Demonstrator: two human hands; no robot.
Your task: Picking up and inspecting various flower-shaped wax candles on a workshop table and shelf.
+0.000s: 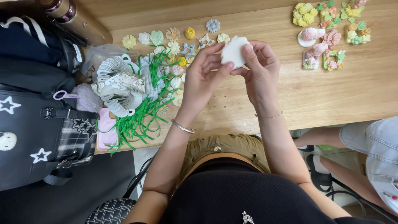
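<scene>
1. Left hand (203, 76): raised over the wooden table (340, 95) at upper centre of the frame, forearm rising from lower centre, wrist slightly bent. Thumb and forefinger are pinched on the left edge of a white scalloped piece (233, 50); the other fingers curl loosely beneath.
2. Right hand (259, 70): mirrors the left, forearm coming up from lower right. Forefinger lies over the right edge of the white scalloped piece, thumb beneath it; grip closed on the piece. A thin chain sits at the wrist.
3. White scalloped piece: held between both hands, clear of the tabletop, upper centre of the frame, flat face turned toward the camera.
4. A silver bangle (183, 127) circles the left wrist.
5. Left of the hands: a scatter of small pastel flower shapes (173, 34) on the table, and below them a bundle of white tags (118, 85) with green ribbon strands (141, 120) trailing toward the table edge.
6. Upper right of the frame: coloured flower ornaments (331, 37) in a cluster, well apart from the hands.
7. Left edge of the frame: a black bag with white stars (29, 137).
8. Lower right: another person's legs (356, 141), partly in view.
</scene>
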